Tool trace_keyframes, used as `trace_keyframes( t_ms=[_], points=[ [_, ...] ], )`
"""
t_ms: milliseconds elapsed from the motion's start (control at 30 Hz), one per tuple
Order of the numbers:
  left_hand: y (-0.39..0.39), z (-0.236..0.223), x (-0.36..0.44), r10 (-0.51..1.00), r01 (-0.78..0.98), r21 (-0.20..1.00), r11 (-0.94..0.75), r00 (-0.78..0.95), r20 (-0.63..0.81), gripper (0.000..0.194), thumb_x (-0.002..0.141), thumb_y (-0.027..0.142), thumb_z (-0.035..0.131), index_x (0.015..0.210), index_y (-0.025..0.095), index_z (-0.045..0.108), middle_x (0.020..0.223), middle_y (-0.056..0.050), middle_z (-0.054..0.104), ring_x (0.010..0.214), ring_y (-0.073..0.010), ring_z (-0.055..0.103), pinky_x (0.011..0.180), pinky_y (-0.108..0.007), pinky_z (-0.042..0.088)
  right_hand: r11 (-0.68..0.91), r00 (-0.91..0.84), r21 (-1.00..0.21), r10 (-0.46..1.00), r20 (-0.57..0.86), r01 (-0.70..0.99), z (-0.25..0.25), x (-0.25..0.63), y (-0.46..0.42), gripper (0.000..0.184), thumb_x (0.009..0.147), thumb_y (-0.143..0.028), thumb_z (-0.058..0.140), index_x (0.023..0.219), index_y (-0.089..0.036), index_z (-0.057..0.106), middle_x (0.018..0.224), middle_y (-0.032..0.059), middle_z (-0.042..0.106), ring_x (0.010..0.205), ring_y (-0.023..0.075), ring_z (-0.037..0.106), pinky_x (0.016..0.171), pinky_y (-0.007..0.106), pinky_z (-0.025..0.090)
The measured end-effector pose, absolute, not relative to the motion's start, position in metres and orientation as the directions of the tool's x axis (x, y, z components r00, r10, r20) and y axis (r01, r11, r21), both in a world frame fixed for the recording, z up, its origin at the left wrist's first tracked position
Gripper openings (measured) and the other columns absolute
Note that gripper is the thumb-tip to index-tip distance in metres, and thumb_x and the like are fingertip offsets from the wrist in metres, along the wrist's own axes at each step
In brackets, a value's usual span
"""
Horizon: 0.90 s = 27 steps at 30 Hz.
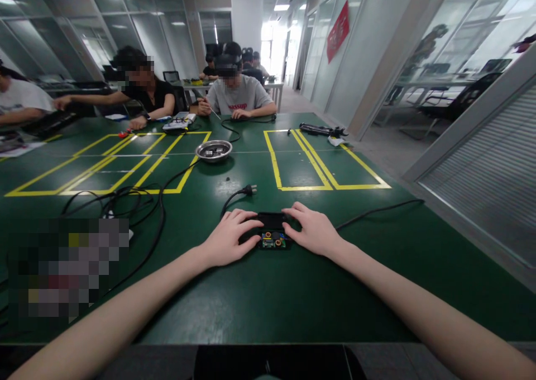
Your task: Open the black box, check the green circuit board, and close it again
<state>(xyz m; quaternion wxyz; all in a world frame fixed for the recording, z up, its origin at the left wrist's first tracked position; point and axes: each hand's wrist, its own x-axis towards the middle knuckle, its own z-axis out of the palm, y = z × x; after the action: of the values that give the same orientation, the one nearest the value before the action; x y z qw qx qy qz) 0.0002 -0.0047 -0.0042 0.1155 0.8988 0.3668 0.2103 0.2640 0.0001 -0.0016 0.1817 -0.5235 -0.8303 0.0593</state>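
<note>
An opened black power adapter [273, 221] lies on the green table in front of me. In its near part shows a circuit board [273, 240] with copper-wound coils; the far part looks like a dark, bare casing half. My left hand [230, 236] grips the adapter's left edge, fingers at the far part and thumb at the board. From the right, my right hand [313, 229] holds the opposite edge between thumb and fingers. Fingertips hide some of both edges. A black cable [379, 208] runs off to the right, and a plug [250, 190] lies just beyond my left hand.
A metal bowl [214, 151] with small metal parts stands farther back. Coiled black cables [121, 201] and a blurred-out object [69, 268] lie at left. Yellow tape [305, 189] marks the table. Across it, a person in a grey shirt [238, 98] holds a thin tool.
</note>
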Motion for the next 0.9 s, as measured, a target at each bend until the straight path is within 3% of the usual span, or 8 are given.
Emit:
trace_keyframes(
  t_ms=[100, 167, 267, 400, 533, 900],
  points=[
    [-0.005, -0.004, -0.001, 0.688, 0.575, 0.386, -0.722, 0.659, 0.305, 0.020, 0.099, 0.028, 0.061, 0.116, 0.024, 0.072, 0.139, -0.011, 0.067, 0.128, -0.0290, 0.059, 0.109, -0.051, 0.047, 0.526, -0.463, -0.432, 0.850, 0.251, 0.732, -0.006, 0.268, 0.003, 0.018, 0.096, -0.027, 0.057, 0.106, -0.020, 0.069, 0.109, 0.0070, 0.067, 0.084, 0.0179, 0.067, 0.073, 0.031, 0.051],
    [-0.006, -0.003, -0.001, 0.686, 0.555, 0.413, -0.722, 0.653, 0.321, 0.016, 0.099, 0.027, 0.061, 0.112, 0.023, 0.071, 0.138, -0.012, 0.067, 0.126, -0.0281, 0.062, 0.109, -0.050, 0.048, 0.539, -0.478, -0.521, 0.839, 0.260, 0.662, -0.006, 0.269, 0.004, 0.011, 0.093, -0.025, 0.060, 0.101, -0.020, 0.066, 0.099, 0.0044, 0.067, 0.078, 0.0165, 0.062, 0.070, 0.030, 0.049],
    [-0.008, 0.000, -0.001, 0.683, 0.503, 0.484, -0.716, 0.649, 0.335, 0.017, 0.099, 0.026, 0.061, 0.113, 0.022, 0.067, 0.135, -0.012, 0.069, 0.122, -0.0259, 0.066, 0.106, -0.046, 0.052, 0.469, -0.459, -0.668, 0.864, 0.209, 0.578, -0.003, 0.270, 0.004, 0.006, 0.089, -0.023, 0.062, 0.094, -0.020, 0.061, 0.076, -0.0022, 0.060, 0.067, 0.0147, 0.056, 0.064, 0.028, 0.045],
    [-0.010, 0.000, -0.002, 0.679, 0.407, 0.600, -0.689, 0.653, 0.336, 0.024, 0.098, 0.024, 0.061, 0.121, 0.021, 0.061, 0.135, -0.012, 0.068, 0.115, -0.0225, 0.069, 0.097, -0.038, 0.058, 0.342, -0.439, -0.830, 0.888, 0.133, 0.440, 0.000, 0.272, 0.003, 0.009, 0.085, -0.027, 0.064, 0.089, -0.019, 0.061, 0.077, -0.0015, 0.063, 0.066, 0.0139, 0.057, 0.061, 0.027, 0.046],
    [-0.010, -0.002, -0.002, 0.689, 0.349, 0.670, -0.655, 0.641, 0.339, 0.026, 0.096, 0.021, 0.063, 0.121, 0.020, 0.059, 0.134, -0.012, 0.068, 0.104, -0.0190, 0.071, 0.093, -0.035, 0.060, 0.286, -0.443, -0.891, 0.890, 0.111, 0.352, 0.003, 0.274, 0.002, 0.015, 0.082, -0.031, 0.067, 0.089, -0.018, 0.065, 0.083, 0.0022, 0.070, 0.072, 0.0155, 0.063, 0.068, 0.031, 0.053],
    [-0.011, 0.001, 0.000, 0.707, 0.318, 0.718, -0.619, 0.623, 0.334, 0.029, 0.093, 0.017, 0.067, 0.122, 0.019, 0.062, 0.127, -0.010, 0.071, 0.103, -0.0190, 0.071, 0.096, -0.035, 0.059, 0.288, -0.464, -0.924, 0.874, 0.146, 0.252, 0.001, 0.277, 0.004, 0.014, 0.080, -0.029, 0.073, 0.086, -0.019, 0.066, 0.097, 0.0061, 0.075, 0.080, 0.0177, 0.070, 0.076, 0.035, 0.059]
  ],
)
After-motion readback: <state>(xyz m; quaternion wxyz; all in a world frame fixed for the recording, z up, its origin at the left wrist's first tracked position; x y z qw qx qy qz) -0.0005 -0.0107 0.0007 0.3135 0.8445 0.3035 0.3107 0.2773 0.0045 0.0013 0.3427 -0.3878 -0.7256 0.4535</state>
